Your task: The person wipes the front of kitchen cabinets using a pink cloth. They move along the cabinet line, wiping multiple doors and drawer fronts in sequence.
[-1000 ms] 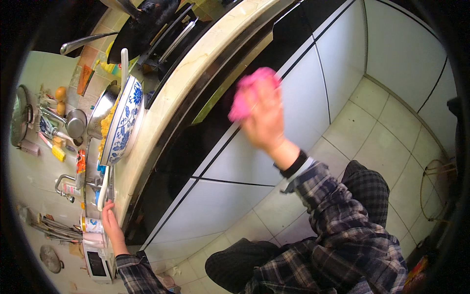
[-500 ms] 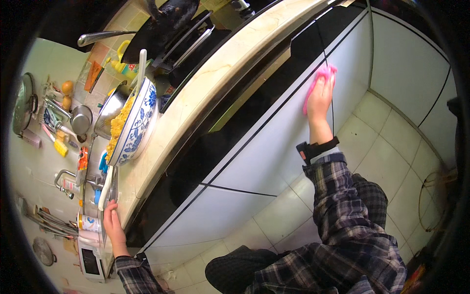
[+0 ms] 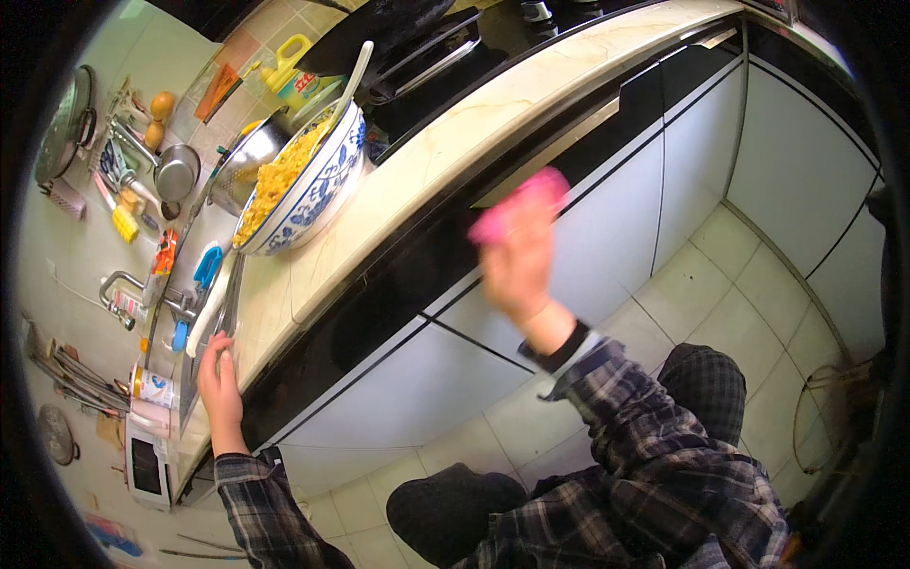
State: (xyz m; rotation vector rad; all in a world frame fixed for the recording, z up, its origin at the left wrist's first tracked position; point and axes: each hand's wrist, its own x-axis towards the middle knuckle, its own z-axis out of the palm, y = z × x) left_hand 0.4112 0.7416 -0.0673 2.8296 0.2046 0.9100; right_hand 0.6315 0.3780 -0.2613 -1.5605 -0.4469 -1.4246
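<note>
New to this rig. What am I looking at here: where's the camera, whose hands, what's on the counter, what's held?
There is no machine: a person wears a wide fisheye camera on the head, looking down, so straight edges bend. You see their own arms in plaid sleeves and their legs crouched on the tiled floor. The right hand presses a pink cloth against the white cabinet front below the counter; it is blurred. The left hand rests on the counter edge near the sink and holds nothing. On the counter stands a blue-and-white bowl of yellow food with a spoon in it, beside a metal pot.
</note>
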